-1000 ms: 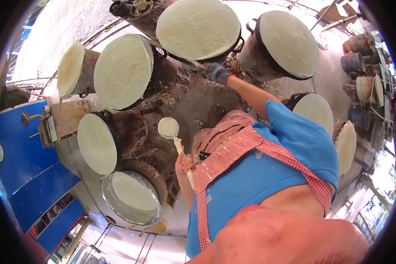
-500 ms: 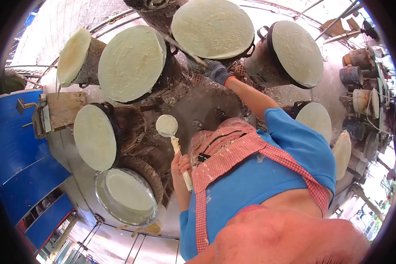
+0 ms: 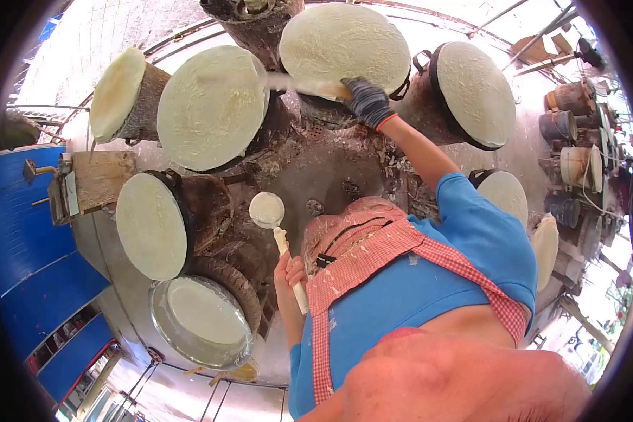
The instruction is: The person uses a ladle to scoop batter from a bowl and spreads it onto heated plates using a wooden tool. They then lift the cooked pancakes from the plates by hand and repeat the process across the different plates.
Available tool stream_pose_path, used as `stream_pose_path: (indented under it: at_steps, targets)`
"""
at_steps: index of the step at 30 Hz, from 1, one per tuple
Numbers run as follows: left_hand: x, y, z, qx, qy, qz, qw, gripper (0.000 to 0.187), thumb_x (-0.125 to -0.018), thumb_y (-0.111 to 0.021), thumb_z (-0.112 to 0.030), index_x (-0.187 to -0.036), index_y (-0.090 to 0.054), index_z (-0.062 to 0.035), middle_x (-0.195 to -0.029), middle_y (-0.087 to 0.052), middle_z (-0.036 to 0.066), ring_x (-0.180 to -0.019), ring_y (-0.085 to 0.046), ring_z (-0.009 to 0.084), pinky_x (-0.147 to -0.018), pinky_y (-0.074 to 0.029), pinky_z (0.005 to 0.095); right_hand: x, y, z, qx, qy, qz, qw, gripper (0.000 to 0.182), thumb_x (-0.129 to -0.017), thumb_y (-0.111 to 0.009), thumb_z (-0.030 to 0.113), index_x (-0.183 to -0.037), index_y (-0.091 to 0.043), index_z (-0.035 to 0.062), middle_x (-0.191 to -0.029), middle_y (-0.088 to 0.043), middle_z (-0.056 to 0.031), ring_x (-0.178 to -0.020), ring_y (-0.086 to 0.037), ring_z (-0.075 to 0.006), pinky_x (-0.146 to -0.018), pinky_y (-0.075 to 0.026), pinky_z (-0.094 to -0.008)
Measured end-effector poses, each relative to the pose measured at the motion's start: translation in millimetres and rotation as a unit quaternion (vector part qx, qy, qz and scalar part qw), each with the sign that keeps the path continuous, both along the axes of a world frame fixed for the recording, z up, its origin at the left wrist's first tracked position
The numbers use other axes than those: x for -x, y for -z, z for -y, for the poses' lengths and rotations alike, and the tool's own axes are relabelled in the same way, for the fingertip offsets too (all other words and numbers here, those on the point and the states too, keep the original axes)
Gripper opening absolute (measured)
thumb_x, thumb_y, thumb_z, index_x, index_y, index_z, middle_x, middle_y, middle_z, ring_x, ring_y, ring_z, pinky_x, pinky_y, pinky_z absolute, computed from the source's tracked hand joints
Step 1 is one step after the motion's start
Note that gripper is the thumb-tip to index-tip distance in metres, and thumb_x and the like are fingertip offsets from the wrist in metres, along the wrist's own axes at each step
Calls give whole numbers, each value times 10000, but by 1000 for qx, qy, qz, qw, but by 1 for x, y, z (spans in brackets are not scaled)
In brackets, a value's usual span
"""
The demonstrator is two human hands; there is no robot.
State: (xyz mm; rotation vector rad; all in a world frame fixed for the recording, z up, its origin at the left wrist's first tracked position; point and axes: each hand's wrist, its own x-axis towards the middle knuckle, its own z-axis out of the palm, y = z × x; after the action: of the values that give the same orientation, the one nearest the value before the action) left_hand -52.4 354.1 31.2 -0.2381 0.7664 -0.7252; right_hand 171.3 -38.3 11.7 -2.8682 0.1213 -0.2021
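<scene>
Fingers (image 3: pixel 297 267) are gripping: right hand (image 3: pixel 369 103) the stick (image 3: pixel 306 86), left hand (image 3: pixel 289 271) the ladle (image 3: pixel 280 241); I am presumably smoothing, needing level strokes next.

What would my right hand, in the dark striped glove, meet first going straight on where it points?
Your right hand would probably meet the round dark pan with a pale creamy coating; depth is unclear, so it might pass above.

A rustic food workshop, judging by batter-coated griddles (image 3: pixel 435 88) on drum stoves (image 3: pixel 209 211) all around.
</scene>
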Motion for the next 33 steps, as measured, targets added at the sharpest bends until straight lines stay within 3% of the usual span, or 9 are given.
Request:
stream_pose_path:
  at_steps: [5, 7, 8, 11, 16, 24, 29, 31, 33]
  targets:
    - [-9, -17, 10, -9, 21, -31, 999, 302, -929, -309, -233, -1185, -453, -164, -567, -304, -2, -392, -299, 78, -342, -312, 214, -27, 24, -8, 66, -87, 2, 994, 335, -704, -544, 181, -1018, -531, 66, -946, -556, -176, -868, -558, -331, -708, -455, -427]
    - [-12, -14, 9, -19, 35, -10, 999, 293, -927, -317, -228, -1168, -468, -155, -565, -303, -6, -391, -298, 72, -339, -308, 211, -40, 24, 4, 114, -150, -125, 974, 208, -705, -526, 169, -884, -558, 69, -896, -566, -166, -789, -581, -329, -656, -461, -437]
    - [-12, -17, 12, -18, 32, -14, 999, 291, -926, -320, -228, -1162, -472, -150, -566, -302, -5, -392, -297, 71, -338, -306, 210, -44, 27, 12, 120, -175, -60, 975, 143, -706, -518, 180, -790, -552, 70, -828, -580, -157, -732, -592, -320, -639, -463, -431]
    - [-9, -15, 12, -18, 25, -20, 999, 291, -926, -323, -229, -1161, -473, -146, -571, -303, -3, -393, -296, 70, -337, -304, 207, -58, 3, 26, 118, -142, -66, 981, 168, -702, -519, 195, -802, -556, 64, -776, -586, -155, -739, -591, -307, -646, -465, -421]
    - [-5, -5, 15, -23, 16, -2, 1000, 295, -927, -323, -230, -1168, -472, -150, -583, -308, 0, -395, -293, 69, -339, -306, 203, -65, -29, 56, 30, -32, -22, 999, 300, -739, -530, 322, -902, -566, 74, -885, -599, -147, -791, -572, -337, -720, -446, -422]
    - [-1, -9, 26, 11, 14, 11, 1000, 292, -926, -325, -234, -1150, -488, -141, -585, -311, -7, -394, -290, 74, -344, -301, 203, -93, -53, 145, -52, 111, 85, 989, 334, -764, -527, 387, -878, -578, 77, -814, -599, -173, -778, -562, -354, -694, -439, -401]
    - [4, -5, 30, -2, 6, 11, 1000, 273, -921, -339, -221, -1142, -487, -161, -573, -304, -7, -391, -283, 70, -344, -294, 204, -128, -87, 240, -76, 107, 152, 980, 325, -749, -578, 388, -847, -612, 80, -694, -607, -104, -661, -588, -235, -642, -456, -316]
    - [2, -12, 33, -34, 1, 1, 999, 264, -918, -350, -207, -1142, -487, -180, -563, -297, -5, -389, -275, 65, -332, -283, 196, -154, -100, 285, -208, 14, 220, 953, 263, -771, -577, 301, -747, -602, 40, -598, -567, -41, -561, -555, -138, -528, -447, -274]
    - [3, -13, 32, -31, -12, -1, 999, 273, -922, -336, -203, -1152, -483, -189, -571, -309, -4, -385, -275, 65, -339, -289, 192, -165, -146, 298, -314, -81, 245, 914, 175, -711, -565, 243, -683, -596, 73, -656, -591, -136, -650, -588, -259, -601, -457, -385]
